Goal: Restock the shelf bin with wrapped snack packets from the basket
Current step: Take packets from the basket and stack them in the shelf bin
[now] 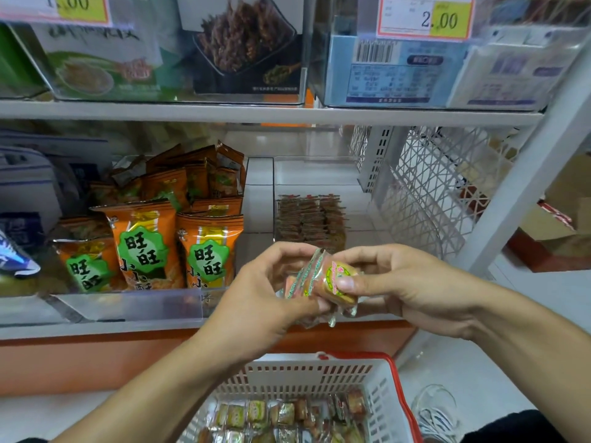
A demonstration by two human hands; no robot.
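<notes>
A small bunch of wrapped snack packets [323,282] with clear wrappers and yellow-pink labels is held between both hands, in front of the shelf edge. My left hand [265,292] grips the bunch from the left; my right hand [393,282] pinches the front packet with thumb and fingers. Behind them, a clear shelf bin [319,174] holds a low stack of similar packets [310,219] at its front. Below, a white basket with a red rim [383,388] holds several more wrapped packets [287,417].
Orange snack bags [179,238] fill the clear bin to the left. A white lattice basket [425,199] leans on the shelf to the right. The upper shelf carries boxed goods and a 2.00 price tag [425,17]. A white upright post [527,174] frames the right side.
</notes>
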